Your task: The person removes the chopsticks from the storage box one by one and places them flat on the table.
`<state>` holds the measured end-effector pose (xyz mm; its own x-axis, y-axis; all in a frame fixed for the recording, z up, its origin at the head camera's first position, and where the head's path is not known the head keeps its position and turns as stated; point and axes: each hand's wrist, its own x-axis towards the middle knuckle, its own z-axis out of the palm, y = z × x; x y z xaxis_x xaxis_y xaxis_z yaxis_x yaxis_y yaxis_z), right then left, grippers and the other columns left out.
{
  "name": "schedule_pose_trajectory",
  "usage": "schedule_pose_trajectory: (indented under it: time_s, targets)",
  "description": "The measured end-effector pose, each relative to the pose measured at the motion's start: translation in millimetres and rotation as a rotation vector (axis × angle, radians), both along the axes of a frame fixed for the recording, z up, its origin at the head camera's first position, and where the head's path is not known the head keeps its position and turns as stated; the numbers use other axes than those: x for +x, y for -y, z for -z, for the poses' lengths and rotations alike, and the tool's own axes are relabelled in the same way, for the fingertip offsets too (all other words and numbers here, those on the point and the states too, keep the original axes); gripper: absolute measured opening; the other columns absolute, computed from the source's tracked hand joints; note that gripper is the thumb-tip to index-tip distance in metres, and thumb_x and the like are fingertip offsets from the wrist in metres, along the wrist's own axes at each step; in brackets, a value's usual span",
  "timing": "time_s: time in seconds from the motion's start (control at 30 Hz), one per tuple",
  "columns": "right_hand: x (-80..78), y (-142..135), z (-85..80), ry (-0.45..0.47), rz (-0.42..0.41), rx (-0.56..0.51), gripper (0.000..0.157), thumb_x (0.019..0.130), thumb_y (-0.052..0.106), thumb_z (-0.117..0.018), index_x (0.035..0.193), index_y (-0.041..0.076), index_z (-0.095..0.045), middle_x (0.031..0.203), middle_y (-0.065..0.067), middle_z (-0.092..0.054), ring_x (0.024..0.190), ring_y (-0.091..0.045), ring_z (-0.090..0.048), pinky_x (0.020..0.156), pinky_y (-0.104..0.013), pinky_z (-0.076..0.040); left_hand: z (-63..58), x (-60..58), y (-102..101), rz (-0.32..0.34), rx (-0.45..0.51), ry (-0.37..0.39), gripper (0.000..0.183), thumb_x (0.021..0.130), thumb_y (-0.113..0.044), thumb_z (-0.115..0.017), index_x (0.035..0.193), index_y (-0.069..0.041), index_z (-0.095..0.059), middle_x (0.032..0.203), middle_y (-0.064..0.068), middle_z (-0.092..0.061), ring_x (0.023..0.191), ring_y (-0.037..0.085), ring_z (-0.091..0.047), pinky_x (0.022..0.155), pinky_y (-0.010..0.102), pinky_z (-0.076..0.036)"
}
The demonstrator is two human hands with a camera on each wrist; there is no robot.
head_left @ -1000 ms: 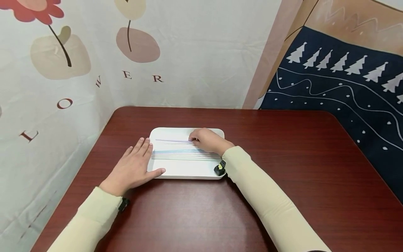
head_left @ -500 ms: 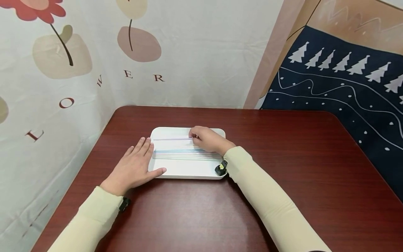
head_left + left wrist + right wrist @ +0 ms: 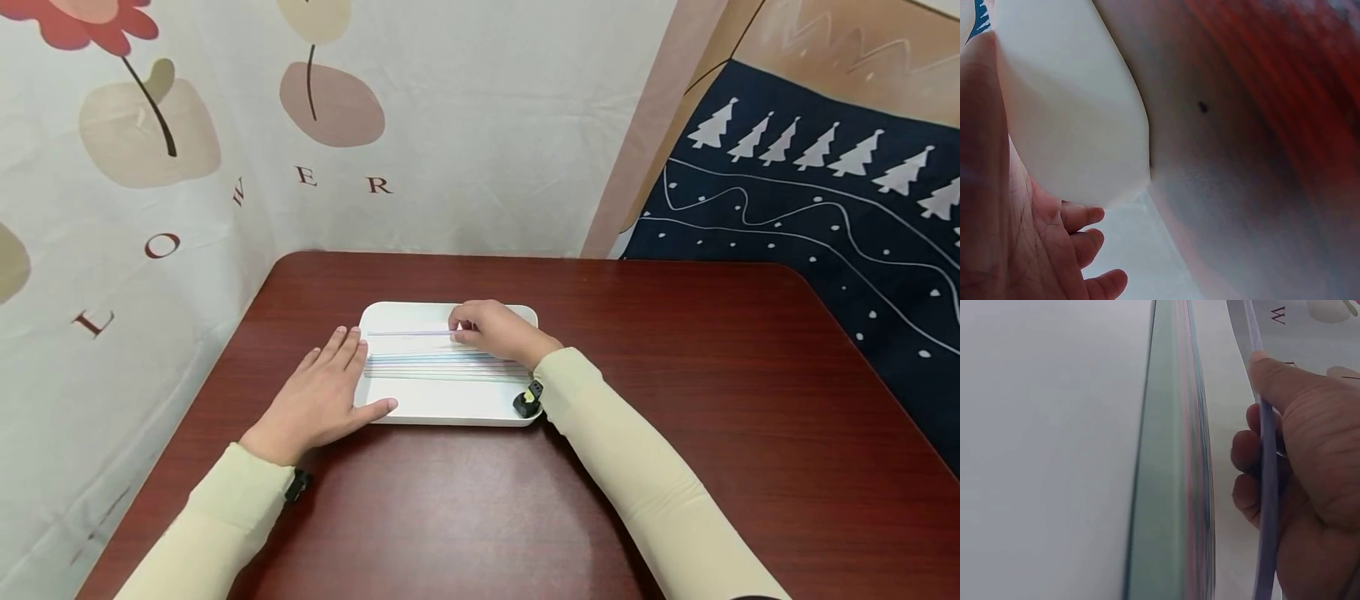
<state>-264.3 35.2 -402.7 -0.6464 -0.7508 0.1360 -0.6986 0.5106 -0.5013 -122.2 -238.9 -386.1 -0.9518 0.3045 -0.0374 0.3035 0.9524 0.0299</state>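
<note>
A white rectangular tray lies on the table with several thin coloured strips side by side across it. In the right wrist view these strips look flat, with a green strip nearest and pink and blue ones beyond. My right hand pinches a thin purple strip between thumb and fingers over the tray's far part. That purple strip runs lengthwise past the curled fingers in the right wrist view. My left hand rests with straight fingers on the tray's left edge, its thumb over the front rim.
The tray stands on a dark red wooden table. Behind the table hangs a pale cloth printed with flowers and letters. A navy cloth with white trees hangs at the right. Each wrist wears a small black device.
The purple strip in my right hand has straightened and shifted slightly, now parallel to the other strips. A second line seen beside it at first no longer shows. My left hand stays in place.
</note>
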Motion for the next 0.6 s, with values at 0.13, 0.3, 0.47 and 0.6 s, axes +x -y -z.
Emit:
schedule_pose_trajectory:
  time_s: [0.13, 0.3, 0.47, 0.6]
  targets:
    - [0.7, -1, -3.3, -0.011, 0.001, -0.028, 0.008, 0.097, 0.019, -0.066, 0.104, 0.016, -0.069, 0.091, 0.006, -0.060, 0.081, -0.012, -0.051, 0.073, -0.026, -0.044, 0.5, 0.1, 0, -0.001, 0.002, 0.002, 0.112, 0.088, -0.083, -0.032, 0.151, 0.010, -0.029, 0.161, 0.026, -0.017, 0.149, 0.042, -0.011, 0.116, 0.059, -0.019]
    - [2.6, -4, -10.0, -0.027, -0.011, -0.045, 0.007, 0.097, 0.019, -0.067, 0.103, 0.015, -0.069, 0.089, 0.005, -0.058, 0.079, -0.012, -0.050, 0.071, -0.026, -0.044, 1.2, -0.5, 0, 0.001, 0.007, 0.001, 0.111, 0.088, -0.082, -0.034, 0.151, 0.010, -0.029, 0.161, 0.025, -0.017, 0.149, 0.041, -0.012, 0.116, 0.059, -0.020]
    - [5.0, -6, -20.7, -0.032, -0.020, -0.052, 0.006, 0.097, 0.018, -0.068, 0.102, 0.016, -0.069, 0.093, 0.006, -0.059, 0.080, -0.011, -0.053, 0.072, -0.024, -0.046, 1.0, -1.3, 0, 0.002, 0.005, 0.005, 0.111, 0.088, -0.082, -0.033, 0.151, 0.010, -0.028, 0.161, 0.025, -0.017, 0.149, 0.041, -0.011, 0.116, 0.059, -0.019]
    - [6.6, -10, -30.6, -0.035, -0.005, -0.046, 0.005, 0.095, 0.019, -0.069, 0.101, 0.018, -0.070, 0.094, 0.009, -0.060, 0.083, -0.010, -0.055, 0.074, -0.024, -0.047, 0.6, -1.3, 0, -0.001, 0.006, 0.011, 0.112, 0.088, -0.082, -0.032, 0.152, 0.009, -0.027, 0.161, 0.025, -0.016, 0.149, 0.042, -0.010, 0.116, 0.059, -0.019]
